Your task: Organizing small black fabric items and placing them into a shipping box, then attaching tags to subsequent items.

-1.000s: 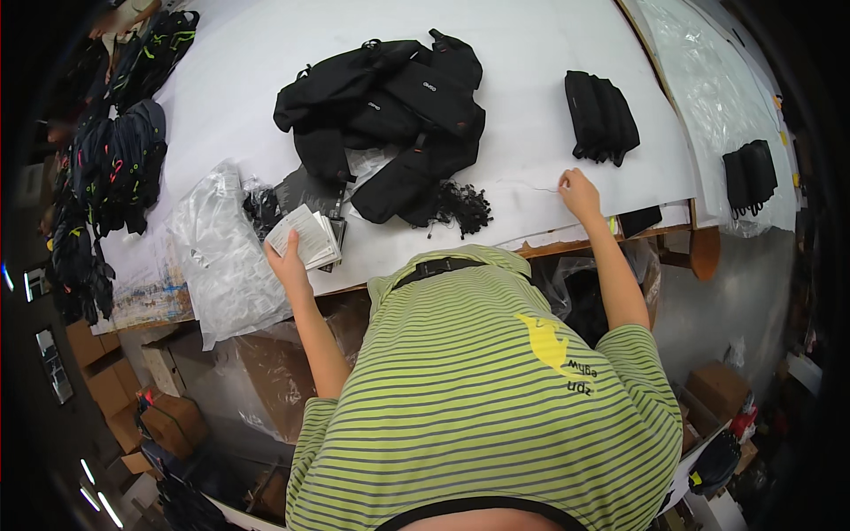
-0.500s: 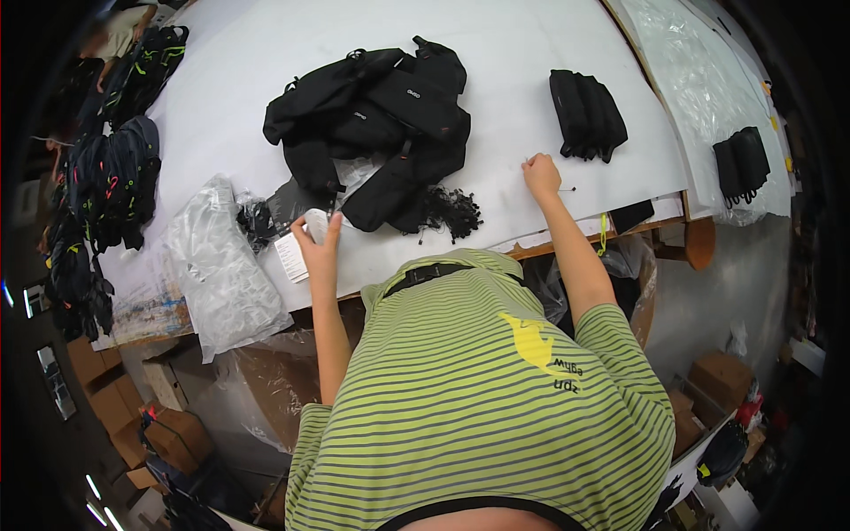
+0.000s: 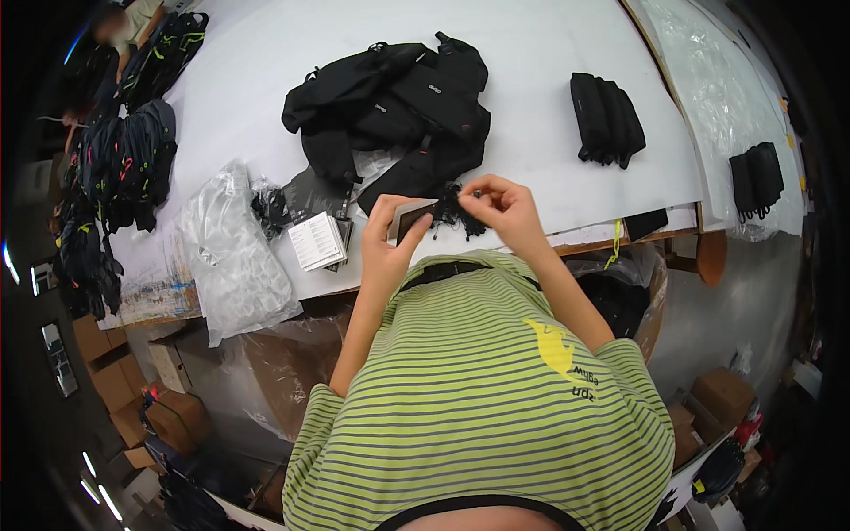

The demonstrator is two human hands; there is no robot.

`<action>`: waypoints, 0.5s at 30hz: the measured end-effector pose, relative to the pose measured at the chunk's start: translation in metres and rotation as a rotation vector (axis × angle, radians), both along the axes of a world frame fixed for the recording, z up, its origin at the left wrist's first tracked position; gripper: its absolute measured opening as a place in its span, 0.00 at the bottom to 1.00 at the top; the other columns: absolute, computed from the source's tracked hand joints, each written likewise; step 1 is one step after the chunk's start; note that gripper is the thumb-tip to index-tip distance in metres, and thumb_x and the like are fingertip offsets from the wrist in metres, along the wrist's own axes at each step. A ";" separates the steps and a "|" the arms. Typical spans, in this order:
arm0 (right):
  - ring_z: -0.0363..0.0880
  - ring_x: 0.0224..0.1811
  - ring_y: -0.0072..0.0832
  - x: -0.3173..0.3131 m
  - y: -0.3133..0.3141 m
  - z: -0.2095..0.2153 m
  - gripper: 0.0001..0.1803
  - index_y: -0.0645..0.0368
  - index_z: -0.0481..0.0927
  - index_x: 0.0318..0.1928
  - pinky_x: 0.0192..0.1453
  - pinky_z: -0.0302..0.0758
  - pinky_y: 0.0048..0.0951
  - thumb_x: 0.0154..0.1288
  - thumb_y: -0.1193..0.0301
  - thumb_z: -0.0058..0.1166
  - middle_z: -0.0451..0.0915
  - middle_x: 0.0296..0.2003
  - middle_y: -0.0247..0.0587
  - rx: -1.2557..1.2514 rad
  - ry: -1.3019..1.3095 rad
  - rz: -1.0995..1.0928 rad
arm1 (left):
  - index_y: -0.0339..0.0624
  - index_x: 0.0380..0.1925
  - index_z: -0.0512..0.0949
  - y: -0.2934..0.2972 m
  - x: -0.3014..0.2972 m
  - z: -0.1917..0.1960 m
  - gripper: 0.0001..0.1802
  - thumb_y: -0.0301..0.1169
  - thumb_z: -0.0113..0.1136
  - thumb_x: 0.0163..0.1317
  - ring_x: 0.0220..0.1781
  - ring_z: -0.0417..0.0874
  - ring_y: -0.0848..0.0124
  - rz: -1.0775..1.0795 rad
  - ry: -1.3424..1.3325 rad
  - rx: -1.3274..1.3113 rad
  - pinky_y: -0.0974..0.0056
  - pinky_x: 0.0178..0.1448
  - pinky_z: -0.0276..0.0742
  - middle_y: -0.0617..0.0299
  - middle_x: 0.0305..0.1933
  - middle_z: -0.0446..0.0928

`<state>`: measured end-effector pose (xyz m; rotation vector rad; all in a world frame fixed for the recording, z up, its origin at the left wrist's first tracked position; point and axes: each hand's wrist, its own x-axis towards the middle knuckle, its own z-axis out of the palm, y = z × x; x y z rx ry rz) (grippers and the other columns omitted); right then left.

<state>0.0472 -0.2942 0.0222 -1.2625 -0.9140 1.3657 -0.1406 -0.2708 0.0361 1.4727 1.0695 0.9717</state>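
My left hand (image 3: pixel 384 246) grips a small card tag (image 3: pixel 409 219), dark on the side toward me and pale along its upper edge. Close on its right, my right hand (image 3: pixel 507 211) is closed in a pinch; a small dark thing just shows at its fingertips, probably a tag string. Between and behind the hands lies a tangled heap of black tag strings (image 3: pixel 456 218), partly hidden. Left of my left hand sits a stack of white printed cards (image 3: pixel 315 242) with dark cards (image 3: pixel 344 232) beside it. Beyond the hands is a loose pile of black fabric bags (image 3: pixel 354 102).
Folded black bags (image 3: pixel 607 119) lie at the right, with another bundle (image 3: pixel 755 180) on plastic-covered surface farther right. A clear plastic bag (image 3: pixel 232 257) hangs over the table's left front edge. Dark backpacks (image 3: pixel 133 164) line the far left, where another person (image 3: pixel 133 26) stands.
My left hand has moved right from the card stack, carrying a tag. My right hand has come left from near the folded bags to beside it. The view has shifted slightly.
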 end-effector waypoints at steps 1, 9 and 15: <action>0.53 0.17 0.08 -0.008 -0.001 0.007 0.04 0.60 0.79 0.31 0.22 0.50 0.16 0.58 0.73 0.59 0.59 0.13 0.19 0.066 -0.058 -0.016 | 0.36 0.36 0.78 -0.001 0.001 0.001 0.08 0.25 0.62 0.56 0.34 0.74 0.77 -0.008 0.000 -0.001 0.75 0.39 0.68 0.64 0.35 0.72; 0.51 0.16 0.10 -0.021 -0.005 0.032 0.04 0.61 0.80 0.31 0.19 0.49 0.18 0.54 0.76 0.61 0.56 0.12 0.22 0.279 -0.454 -0.026 | 0.34 0.34 0.77 -0.011 0.006 0.016 0.09 0.24 0.65 0.53 0.33 0.73 0.80 0.117 0.084 0.047 0.76 0.39 0.67 0.67 0.32 0.74; 0.50 0.15 0.12 -0.028 -0.004 0.033 0.05 0.62 0.80 0.31 0.19 0.49 0.19 0.52 0.77 0.62 0.56 0.12 0.24 0.389 -0.543 -0.055 | 0.37 0.34 0.77 -0.011 0.003 0.018 0.11 0.23 0.66 0.50 0.31 0.74 0.78 0.157 0.221 0.320 0.74 0.37 0.68 0.65 0.31 0.75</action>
